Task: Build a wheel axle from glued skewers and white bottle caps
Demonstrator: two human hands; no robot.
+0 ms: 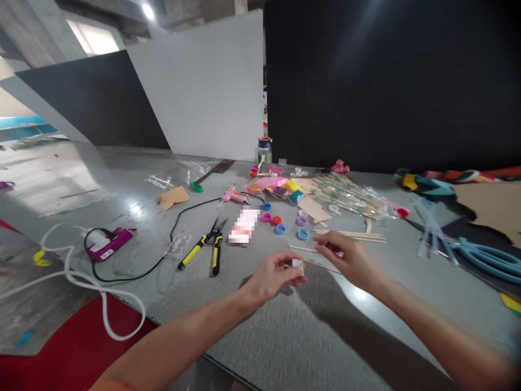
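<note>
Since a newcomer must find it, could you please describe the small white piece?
Find the grey table before the tall black panel. There, the left hand grips the small, white, blocky piece, unlike the thin pale wooden sticks lying nearby.

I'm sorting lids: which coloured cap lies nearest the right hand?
The light-blue cap, just beside the right hand; the other coloured caps lie farther off.

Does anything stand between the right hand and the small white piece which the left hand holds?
Nothing visible blocks the way between the right hand and the small white piece in the left hand. Thin wooden sticks show between them; whether the right hand or the piece touches one is unclear.
</note>
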